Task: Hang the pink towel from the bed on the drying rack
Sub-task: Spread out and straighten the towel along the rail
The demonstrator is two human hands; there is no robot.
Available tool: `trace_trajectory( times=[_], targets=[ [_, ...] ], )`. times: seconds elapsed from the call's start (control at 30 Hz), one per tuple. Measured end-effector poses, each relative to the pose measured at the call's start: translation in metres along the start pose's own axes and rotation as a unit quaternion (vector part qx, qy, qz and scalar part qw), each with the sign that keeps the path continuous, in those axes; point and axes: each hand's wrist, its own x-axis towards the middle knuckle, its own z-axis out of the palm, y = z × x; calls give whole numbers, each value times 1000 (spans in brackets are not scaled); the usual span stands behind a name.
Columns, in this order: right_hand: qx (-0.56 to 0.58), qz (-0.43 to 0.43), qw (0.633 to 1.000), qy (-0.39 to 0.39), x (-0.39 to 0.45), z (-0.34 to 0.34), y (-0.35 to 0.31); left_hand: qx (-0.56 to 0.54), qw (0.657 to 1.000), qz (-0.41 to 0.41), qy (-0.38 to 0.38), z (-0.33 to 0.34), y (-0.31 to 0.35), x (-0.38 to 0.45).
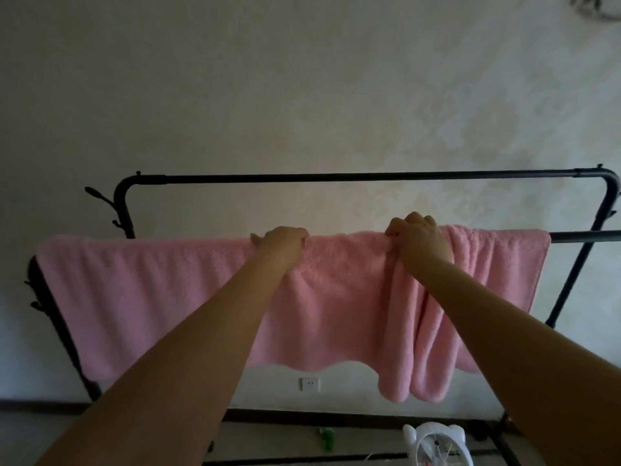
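The pink towel (161, 297) hangs draped over the near bar of the black drying rack (336, 178), spread from the rack's left end almost to its right end. Its right half is bunched into folds that hang lower than the rest. My left hand (284, 238) curls over the towel's top edge near the middle. My right hand (418, 238) grips a gathered fold of the towel at the top edge, a little to the right. Under the towel the near bar is hidden, apart from a short stretch at the right.
The rack's far top bar runs across in front of a pale patterned wall (302, 95). A white wall socket (309, 385) sits low behind the towel. Below the rack lie a white fan-like object (437, 443) and a small green thing (326, 438).
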Motion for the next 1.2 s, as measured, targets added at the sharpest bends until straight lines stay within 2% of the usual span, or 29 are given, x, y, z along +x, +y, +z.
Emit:
trace_trajectory(
  times=[0.07, 0.13, 0.27, 0.33, 0.4, 0.53, 0.73, 0.9, 0.97, 1.03, 1.1, 1.17, 1.2],
  targets=[
    [-19, -15, 1000, -15, 3, -5, 18, 6, 1000, -7, 16, 6, -1, 0],
    [-21, -35, 997, -62, 10, -9, 29, 24, 999, -17, 24, 9, -2, 1],
    [25, -83, 986, -141, 24, -15, 39, 40, 997, -70, -15, 5, 7, 3],
    [77, -86, 985, -130, 32, -21, 47, 61, 994, -86, -28, 3, 27, 7],
    [103, -66, 987, -108, 35, -22, 49, 45, 996, -68, -24, 6, 48, 9],
    [-22, -84, 991, -105, 26, -9, 41, 84, 994, -38, -55, 18, 85, 15],
    [-8, -25, 997, -68, 24, -7, 68, 113, 988, -18, -108, 18, 89, 26],
    [-97, 3, 993, -63, 18, -12, 98, 122, 989, -3, -88, 22, 83, 18],
    [-78, -7, 992, -96, 20, -19, 106, 128, 989, -6, -78, 23, 83, 15],
    [10, -20, 990, -142, 26, -29, 110, 142, 986, -31, -78, 20, 86, 14],
    [83, -3, 988, -134, 33, -38, 117, 179, 977, -80, -83, 16, 96, 13],
    [35, 14, 994, -105, 34, -41, 130, 212, 969, -105, -70, 18, 118, 13],
    [1, 19, 994, -103, 32, -41, 139, 213, 972, -90, -49, 24, 135, 14]
  ],
)
